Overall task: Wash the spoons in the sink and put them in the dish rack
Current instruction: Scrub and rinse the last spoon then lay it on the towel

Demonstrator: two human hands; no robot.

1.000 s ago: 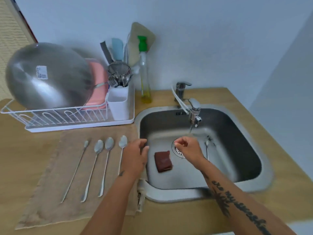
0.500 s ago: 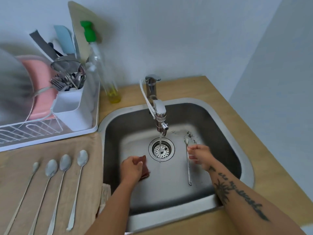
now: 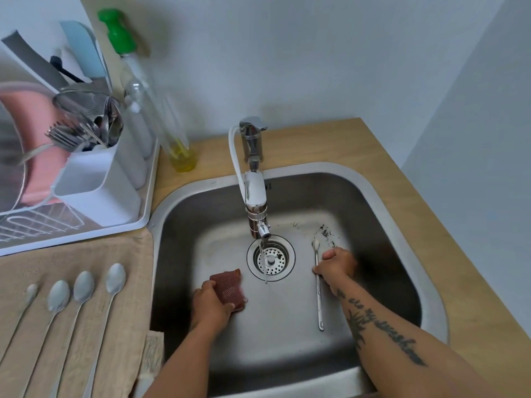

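While water runs thinly from the tap (image 3: 256, 196) onto the drain (image 3: 270, 257), both forearms reach down into the steel sink (image 3: 396, 202) set in the wooden worktop (image 3: 373, 145). On that worktop, left of the sink, stands the white rack (image 3: 86, 225), its caddy (image 3: 94, 185) holding forks and other cutlery; a green-capped bottle (image 3: 161, 116) stands just beside it. No label on bottle or rack can be read. A beige cloth (image 3: 71, 326) in front of the rack carries four long spoons (image 3: 83, 294) side by side, bowls pointing away. The right forearm bears dark script tattoos, too blurred to make out. The left hand (image 3: 211, 304) lies on the sink floor left of the drain, fingers closed around a red-brown sponge (image 3: 228, 288). The right hand (image 3: 334, 267), right of the drain, is curled with its fingertips pressed on the handle of a fifth spoon (image 3: 318, 300), which lies flat on the sink floor, bowl toward the back wall.
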